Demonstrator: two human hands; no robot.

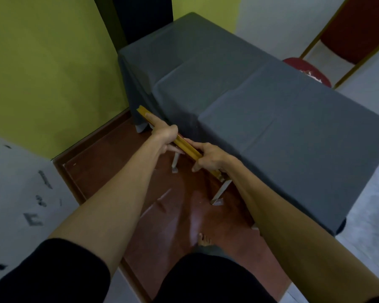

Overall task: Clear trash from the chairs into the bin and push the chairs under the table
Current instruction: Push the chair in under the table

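Running along the near edge of the grey-draped table [260,106], the yellow top rail of a chair [185,147] sits pressed against the cloth, the seat hidden beneath and two pale legs [220,192] showing on the red-brown floor [109,171]. Both hands are clamped on that rail, the left hand [164,136] toward its far end and the right hand [208,157] just beside it, nearer the person. A second, red chair [307,71] stands at the table's far side, white scraps on its seat.

Head camera looks steeply down, close over the cloth-covered table [271,119].
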